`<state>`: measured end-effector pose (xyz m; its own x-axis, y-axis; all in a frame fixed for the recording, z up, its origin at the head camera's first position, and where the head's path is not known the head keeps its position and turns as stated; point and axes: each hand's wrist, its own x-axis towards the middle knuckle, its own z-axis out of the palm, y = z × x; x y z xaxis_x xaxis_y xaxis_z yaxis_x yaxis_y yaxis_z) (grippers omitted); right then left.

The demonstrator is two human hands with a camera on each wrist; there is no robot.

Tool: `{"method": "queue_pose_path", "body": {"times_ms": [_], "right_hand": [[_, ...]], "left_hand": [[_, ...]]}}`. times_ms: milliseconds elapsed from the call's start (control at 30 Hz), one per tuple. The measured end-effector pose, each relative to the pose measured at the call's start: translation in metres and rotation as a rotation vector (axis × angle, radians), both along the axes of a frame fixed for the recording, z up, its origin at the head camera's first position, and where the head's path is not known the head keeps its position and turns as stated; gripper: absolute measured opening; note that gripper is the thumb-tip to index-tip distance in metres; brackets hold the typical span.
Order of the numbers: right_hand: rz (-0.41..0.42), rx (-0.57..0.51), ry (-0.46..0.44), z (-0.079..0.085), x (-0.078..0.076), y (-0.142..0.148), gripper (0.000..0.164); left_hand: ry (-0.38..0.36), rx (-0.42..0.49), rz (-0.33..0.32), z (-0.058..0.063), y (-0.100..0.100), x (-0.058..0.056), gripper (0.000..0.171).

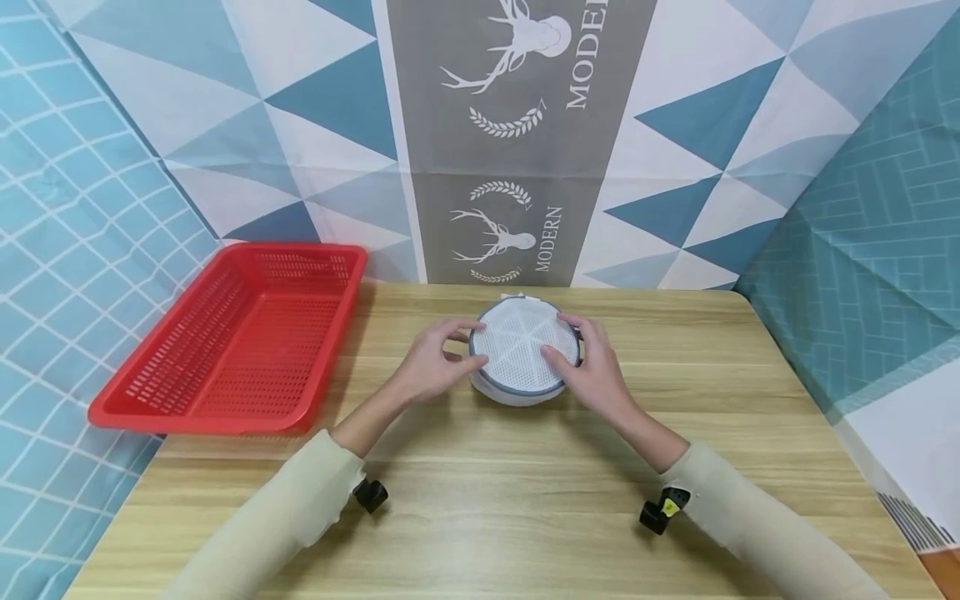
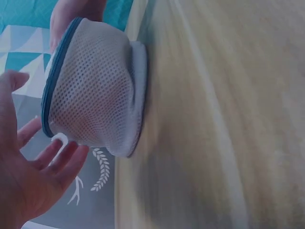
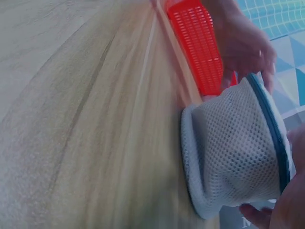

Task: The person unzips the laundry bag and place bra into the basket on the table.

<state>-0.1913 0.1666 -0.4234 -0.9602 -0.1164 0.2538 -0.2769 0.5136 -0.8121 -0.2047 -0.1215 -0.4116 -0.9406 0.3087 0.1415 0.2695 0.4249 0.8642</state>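
A round white mesh laundry bag (image 1: 517, 342) with a blue-grey zip edge stands on the wooden table, its flat mesh top facing up. In the left wrist view, the bag's mesh side (image 2: 93, 86) bulges and creases above its padded base. My left hand (image 1: 438, 362) is at the bag's left edge, thumb and fingers spread apart, fingertips right at the rim. On the opposite side, my right hand (image 1: 596, 367) grips the rim, with the thumb over the top and the fingers around the side. Part of the right hand's fingers is hidden behind the bag (image 3: 238, 148).
A red plastic basket (image 1: 270, 350) with slotted walls sits at the table's left. Behind the wooden table (image 1: 495, 492) hangs a patterned cloth (image 1: 502, 167) with deer heads and triangles. Blue tiled cloth (image 1: 67, 250) covers the left side.
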Motion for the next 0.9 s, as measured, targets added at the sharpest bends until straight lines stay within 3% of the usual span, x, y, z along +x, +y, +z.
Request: {"method": "queue_pose_path", "body": {"times_ms": [267,500,733,900], "right_hand": [[-0.025,0.111,0.108,0.012,0.008,-0.002,0.063],[0.037,0.225,0.251,0.015,0.022,-0.009,0.063],[0.092,0.394,0.261,0.011,0.034,-0.012,0.074],[0.115,0.455,0.276,0.007,0.034,-0.011,0.071]], "left_hand": [[0.032,0.052,0.052,0.009,0.004,-0.02,0.055],[0.036,0.032,0.054,0.007,0.01,-0.039,0.052],[-0.007,0.031,-0.018,0.001,0.015,-0.043,0.045],[0.006,0.024,-0.027,-0.002,0.016,-0.043,0.043]]}}
